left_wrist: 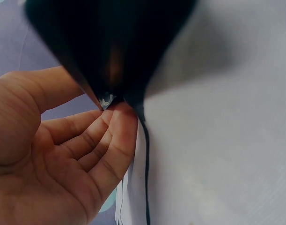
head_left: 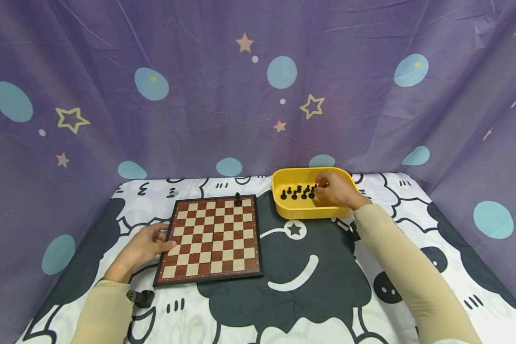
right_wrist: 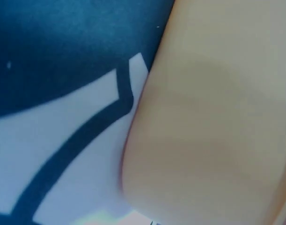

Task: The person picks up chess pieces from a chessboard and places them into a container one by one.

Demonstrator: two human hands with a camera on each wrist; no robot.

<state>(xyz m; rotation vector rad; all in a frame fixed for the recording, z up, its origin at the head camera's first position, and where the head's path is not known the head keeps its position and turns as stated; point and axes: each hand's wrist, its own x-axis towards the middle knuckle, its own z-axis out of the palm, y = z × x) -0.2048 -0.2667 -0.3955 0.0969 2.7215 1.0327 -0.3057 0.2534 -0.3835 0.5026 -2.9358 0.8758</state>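
Observation:
A brown-and-cream chessboard (head_left: pixel 215 239) lies on the cloth, with one black chess piece (head_left: pixel 238 199) standing near its far right corner. My left hand (head_left: pixel 148 246) grips the board's left edge, thumb on top. Seen from the left wrist, the fingers (left_wrist: pixel 121 129) curl against the board's dark edge (left_wrist: pixel 110 47). Over on the right, my right hand (head_left: pixel 335 188) reaches into a yellow bin (head_left: pixel 305 213), fingers bent down beside several black chess pieces (head_left: pixel 294 195). Whether a piece is between those fingertips I cannot tell.
A black-and-white cartoon cloth (head_left: pixel 292 296) covers the table. Behind it hangs a purple curtain (head_left: pixel 215 119) with stars and blue spots, close past the bin's far rim. The right wrist view shows the bin's outer wall (right_wrist: pixel 208 117) above the cloth.

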